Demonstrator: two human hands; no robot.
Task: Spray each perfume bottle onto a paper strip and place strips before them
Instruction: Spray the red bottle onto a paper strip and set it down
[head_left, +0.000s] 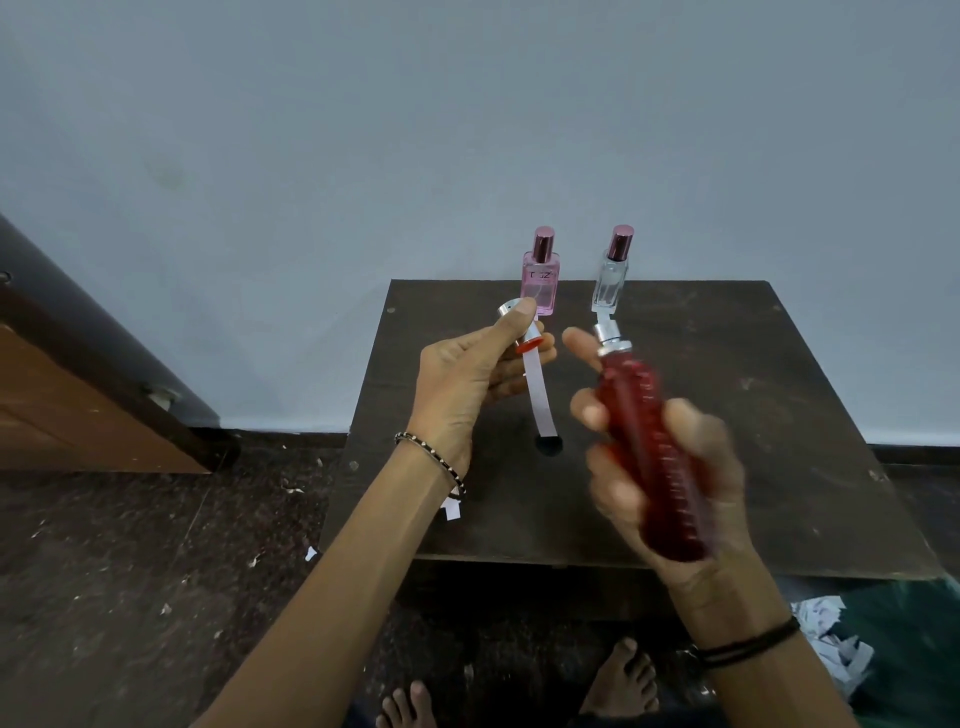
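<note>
Wrapped around the red perfume bottle (647, 441), the right hand (660, 467) holds it tilted above the dark table (779, 441), its bare silver spray nozzle (610, 338) pointing up and away from the person. Motion blur smears this hand and the bottle's ribbed body, so the finger positions are hard to read. The left hand (467, 379), held over the table's left part, is closed on the silver cap (517, 325) with its red rim, and a white paper strip (540, 397) hangs down from the same fingers; the thumb hides the strip's upper end. At the table's far edge, against the wall, a pink perfume bottle (541, 273) and a clear perfume bottle (612, 273) stand upright, both capped, their bases partly hidden behind the raised hands. A small dark spot (548, 445) sits on the table just below the strip's lower end; what it is cannot be told.
</note>
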